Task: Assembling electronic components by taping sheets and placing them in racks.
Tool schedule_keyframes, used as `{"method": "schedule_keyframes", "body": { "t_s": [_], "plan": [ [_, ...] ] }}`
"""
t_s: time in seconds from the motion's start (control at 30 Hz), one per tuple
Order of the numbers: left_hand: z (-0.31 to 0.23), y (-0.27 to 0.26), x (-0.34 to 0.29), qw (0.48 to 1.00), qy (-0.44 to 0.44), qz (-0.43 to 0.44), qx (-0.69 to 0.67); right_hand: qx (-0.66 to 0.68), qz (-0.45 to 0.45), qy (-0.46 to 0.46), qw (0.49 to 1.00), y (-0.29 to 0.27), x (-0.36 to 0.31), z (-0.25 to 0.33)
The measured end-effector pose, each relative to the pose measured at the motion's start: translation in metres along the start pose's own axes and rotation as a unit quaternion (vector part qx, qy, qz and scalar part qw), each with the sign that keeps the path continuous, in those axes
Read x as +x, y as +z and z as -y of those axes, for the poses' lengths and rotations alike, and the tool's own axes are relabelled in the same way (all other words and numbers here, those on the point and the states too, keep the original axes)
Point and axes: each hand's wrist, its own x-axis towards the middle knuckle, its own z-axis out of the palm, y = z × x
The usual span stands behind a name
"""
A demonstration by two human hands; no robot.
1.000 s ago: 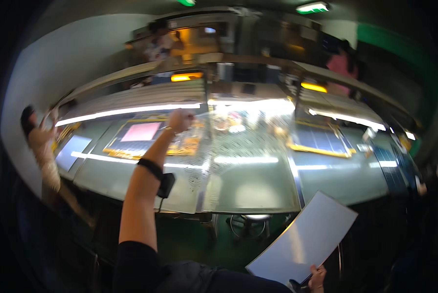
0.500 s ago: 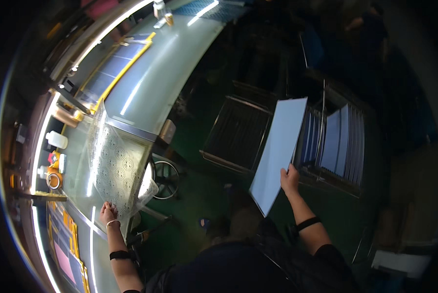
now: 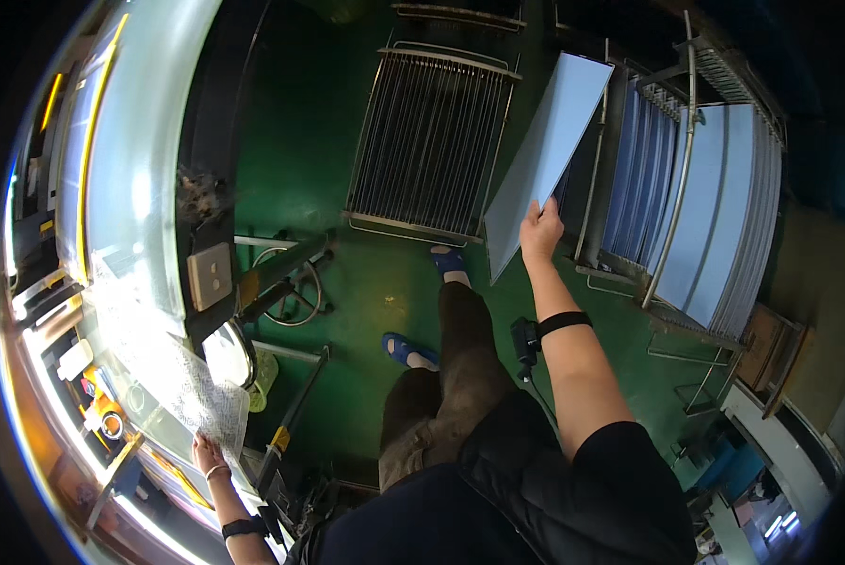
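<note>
My left hand (image 3: 208, 454) is closed, pinching the near edge of a clear film sheet (image 3: 201, 400) with a fine dark pattern. The film lies over the brightly lit bench at left, its far part washed out by glare. My right hand (image 3: 541, 232) grips the lower right edge of a thin pale blue panel (image 3: 550, 141), held tilted above the floor. Just to the right of that panel stands a metal rack (image 3: 691, 141) with several similar blue panels (image 3: 710, 221) upright in its slots.
A second slotted metal rack (image 3: 432, 141) sits on the green floor (image 3: 347, 377) ahead of my feet. Between bench and floor are a wheeled stool base (image 3: 291, 287) and a metal frame bar (image 3: 295, 410). Tape rolls (image 3: 112, 426) lie on the bench.
My view has swung right and down, bringing the racks and my feet into clearer sight. Both hands keep their holds; the blue panel remains beside the loaded rack.
</note>
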Motion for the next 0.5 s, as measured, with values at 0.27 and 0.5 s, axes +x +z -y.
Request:
{"method": "schedule_keyframes", "body": {
  "t_s": [0.27,0.5],
  "plan": [
    [-0.003,-0.01,0.001,0.999,-0.008,-0.045,0.021,0.014,0.055,0.093,0.994,0.028,0.003,-0.017],
    [0.001,0.016,-0.004,0.996,0.002,-0.083,-0.01,0.013,0.036,0.091,0.995,0.023,-0.001,-0.031]
  ]
}}
